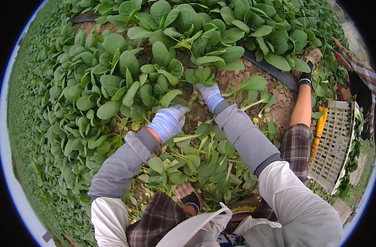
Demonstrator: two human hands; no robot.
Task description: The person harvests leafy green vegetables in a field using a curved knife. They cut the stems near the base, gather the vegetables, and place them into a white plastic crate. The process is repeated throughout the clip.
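My left hand (169, 122), in a blue-and-white knit glove, has its fingers curled beside the broad leaves of a leafy green plant (149, 94). A leaf lies behind its fingertips, and whether they pinch anything is hidden. My right hand (210, 96), gloved alike with bare fingertips showing, is closed at the base of a small leafy green (201, 76). The leaves of this green spread just beyond the fingers. Bare brown soil (234, 77) shows right of that hand. Loose cut greens (206, 160) lie on the ground below both hands.
Dense rows of leafy greens (67, 123) fill the left and far side. A black drip tape (273, 72) crosses the soil. My legs straddle the bed, one shoe (188, 193) near. At right stand a pale plastic crate (331, 142), a yellow strip (319, 132) and another person (358, 77).
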